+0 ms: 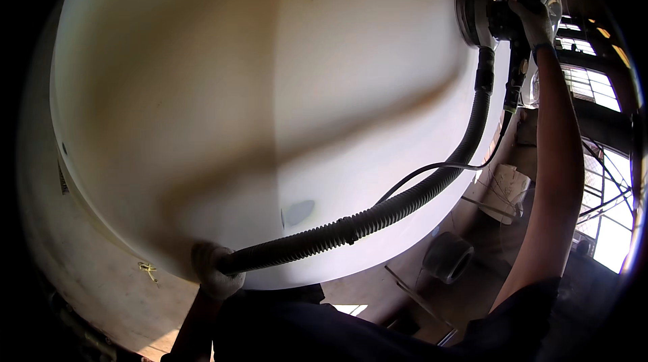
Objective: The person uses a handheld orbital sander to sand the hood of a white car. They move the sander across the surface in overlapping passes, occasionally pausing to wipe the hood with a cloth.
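- Right hand (534,19), in a white glove, arm stretched up, closed around the body of a sander (482,20) at upper right.
- Sander's round pad sits against the upper edge of a large white curved panel (256,105).
- Left hand (214,269), also gloved, closed around a black ribbed hose (378,217) near the panel's lower edge.
- Hose curves up along the panel to the sander; a thin black cable (432,168) runs beside it.
- Dark tyre (448,257) lies on the floor below.

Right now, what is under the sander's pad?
The sander, held by the right hand, presses its pad against the white curved panel. The contact patch is covered by the pad.
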Demonstrator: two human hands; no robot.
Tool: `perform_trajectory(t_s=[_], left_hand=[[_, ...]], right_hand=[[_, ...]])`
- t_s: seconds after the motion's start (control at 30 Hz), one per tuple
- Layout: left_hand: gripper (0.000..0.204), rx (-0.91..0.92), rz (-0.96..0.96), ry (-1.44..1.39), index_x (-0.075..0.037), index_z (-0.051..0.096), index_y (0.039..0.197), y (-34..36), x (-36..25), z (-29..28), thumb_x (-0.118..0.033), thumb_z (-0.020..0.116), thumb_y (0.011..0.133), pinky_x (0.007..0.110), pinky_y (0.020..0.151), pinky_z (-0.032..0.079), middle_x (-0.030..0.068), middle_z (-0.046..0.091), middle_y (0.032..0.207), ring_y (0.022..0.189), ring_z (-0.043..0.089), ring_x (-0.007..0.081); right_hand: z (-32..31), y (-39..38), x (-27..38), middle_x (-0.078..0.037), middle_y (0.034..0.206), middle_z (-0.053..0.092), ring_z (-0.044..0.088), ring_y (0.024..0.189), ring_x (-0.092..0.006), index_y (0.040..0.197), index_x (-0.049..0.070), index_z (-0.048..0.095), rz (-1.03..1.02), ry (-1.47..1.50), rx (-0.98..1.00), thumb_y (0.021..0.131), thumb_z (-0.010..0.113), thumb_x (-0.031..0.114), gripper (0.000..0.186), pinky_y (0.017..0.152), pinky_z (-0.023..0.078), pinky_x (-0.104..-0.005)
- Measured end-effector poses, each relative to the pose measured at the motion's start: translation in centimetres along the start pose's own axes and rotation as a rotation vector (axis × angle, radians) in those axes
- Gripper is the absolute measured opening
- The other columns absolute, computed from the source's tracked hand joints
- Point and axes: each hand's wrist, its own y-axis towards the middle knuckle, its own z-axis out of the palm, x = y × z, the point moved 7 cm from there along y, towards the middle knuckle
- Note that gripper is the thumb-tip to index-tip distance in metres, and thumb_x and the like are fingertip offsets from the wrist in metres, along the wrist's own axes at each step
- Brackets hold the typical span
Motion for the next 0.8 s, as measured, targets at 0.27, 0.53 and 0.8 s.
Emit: perform_trajectory(t_s=[0.27, 0.53, 0.8], left_hand=[[0.024, -0.031, 0.027, -0.055, -0.012, 0.052, 0.083, -0.2, -2.0, -0.1, -0.006, 0.072, 0.071, 0.045, 0.068, 0.04, 0.0073, 0.052, 0.075, 0.07, 0.053, 0.0326], [0.025, -0.014, 0.01, -0.057, -0.012, 0.053, 0.085, -1.3, -1.8, -0.1, -0.007, 0.073, 0.071, 0.046, 0.074, 0.041, 0.0073, 0.054, 0.079, 0.076, 0.054, 0.0336], [0.027, -0.05, -0.01, -0.091, -0.012, 0.055, 0.087, -1.2, -1.3, 0.1, -0.007, 0.075, 0.07, 0.045, 0.074, 0.043, 0.0068, 0.056, 0.077, 0.074, 0.056, 0.0321]], right_hand=[[-2.0, -4.5, 14.4, -0.012, 0.119, 0.074, 0.071, 0.11, -0.0286, 0.123, 0.009, 0.07, -0.136, -0.018, -0.148, 0.076, 0.083, 0.047, 0.062, 0.1, 0.055, -0.0411], [0.1, -4.3, 27.7, -0.012, 0.121, 0.073, 0.07, 0.11, -0.0246, 0.128, 0.007, 0.068, -0.315, -0.007, -0.06, 0.076, 0.088, 0.049, 0.07, 0.096, 0.056, -0.0381], [1.6, -4.6, 29.7, -0.012, 0.121, 0.073, 0.07, 0.11, -0.024, 0.129, 0.007, 0.068, -0.376, 0.047, 0.077, 0.075, 0.089, 0.051, 0.072, 0.096, 0.055, -0.0378]])
